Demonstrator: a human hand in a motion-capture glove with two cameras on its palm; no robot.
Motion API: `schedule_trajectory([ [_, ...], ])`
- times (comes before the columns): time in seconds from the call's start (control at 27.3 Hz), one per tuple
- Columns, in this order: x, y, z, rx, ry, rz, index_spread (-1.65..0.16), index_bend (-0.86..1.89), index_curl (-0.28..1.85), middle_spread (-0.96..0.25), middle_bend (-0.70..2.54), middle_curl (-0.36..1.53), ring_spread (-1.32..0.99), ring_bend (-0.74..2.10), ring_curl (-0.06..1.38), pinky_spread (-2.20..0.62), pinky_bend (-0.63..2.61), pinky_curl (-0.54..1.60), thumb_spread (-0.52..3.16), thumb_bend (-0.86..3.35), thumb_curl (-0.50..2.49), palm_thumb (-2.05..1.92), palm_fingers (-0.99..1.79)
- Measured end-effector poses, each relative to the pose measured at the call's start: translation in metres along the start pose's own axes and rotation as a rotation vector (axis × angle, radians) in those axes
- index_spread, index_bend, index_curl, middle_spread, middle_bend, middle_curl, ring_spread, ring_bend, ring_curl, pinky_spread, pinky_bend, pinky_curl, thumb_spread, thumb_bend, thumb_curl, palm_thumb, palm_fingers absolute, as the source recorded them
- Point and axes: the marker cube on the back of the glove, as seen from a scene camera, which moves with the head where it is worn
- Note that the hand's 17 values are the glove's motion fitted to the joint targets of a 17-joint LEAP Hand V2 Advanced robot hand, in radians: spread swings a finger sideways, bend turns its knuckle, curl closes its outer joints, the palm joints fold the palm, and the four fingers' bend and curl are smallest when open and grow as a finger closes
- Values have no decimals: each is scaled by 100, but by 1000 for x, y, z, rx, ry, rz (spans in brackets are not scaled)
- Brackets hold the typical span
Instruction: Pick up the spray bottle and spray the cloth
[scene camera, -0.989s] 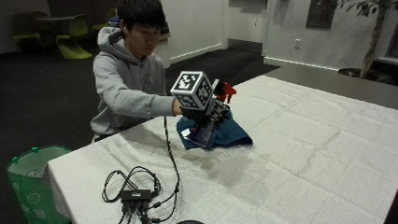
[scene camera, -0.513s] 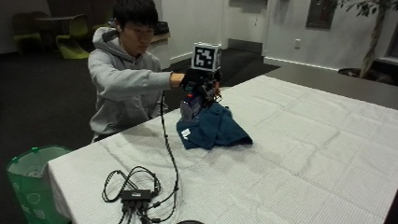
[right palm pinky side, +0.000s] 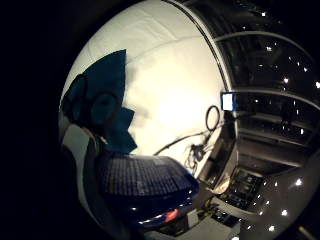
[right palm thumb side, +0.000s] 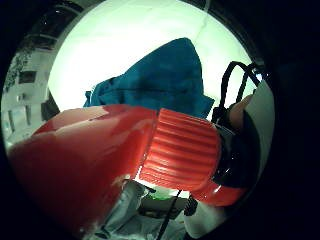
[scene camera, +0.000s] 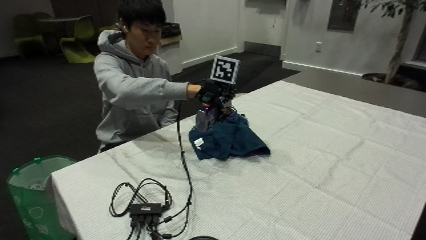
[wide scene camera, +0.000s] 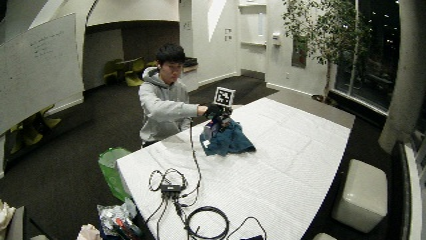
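Observation:
In the outside view my gloved right hand (scene camera: 212, 91) grips the spray bottle (scene camera: 205, 116) by its red head, and the bottle's body hangs below the hand. It is held at the person's side of the crumpled blue cloth (scene camera: 229, 140), which lies on the white table (scene camera: 319, 165). The wide outside view shows the same hand (wide scene camera: 214, 109) over the cloth (wide scene camera: 228, 141). The red spray head (right palm thumb side: 125, 155) fills much of the thumb side palm view, and the blue cloth (right palm thumb side: 160, 80) lies beyond it. The cloth (right palm pinky side: 105, 95) also shows on the table in the little finger side palm view.
A black cable hub with looped cables (scene camera: 146, 207) lies near the table's front left corner, with one cable running up to the hand. A green bin (scene camera: 33, 195) stands on the floor beside the table. A coil of black cable (wide scene camera: 206, 222) lies at the near edge.
My hand has risen with the spray bottle from low over the cloth and drawn back a little toward the person. The cloth has stayed where it was.

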Motion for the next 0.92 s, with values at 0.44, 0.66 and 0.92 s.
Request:
schedule_trajectory([
  [0.44, -6, 18, -39, -8, 23, -155, -24, 39, 51, -16, 42, 45, -24, 44, 42, -30, 38, 38, 7, -4, 72, 100, 136],
  [0.66, -11, 7, 0, -58, 49, -139, -24, 39, 51, -16, 42, 45, -25, 44, 42, -30, 38, 38, 7, -4, 72, 100, 136],
  [0.92, 0, 2, 20, -40, 73, -133, -24, 38, 51, -16, 42, 45, -25, 44, 42, -30, 37, 37, 7, -4, 73, 99, 135],
])
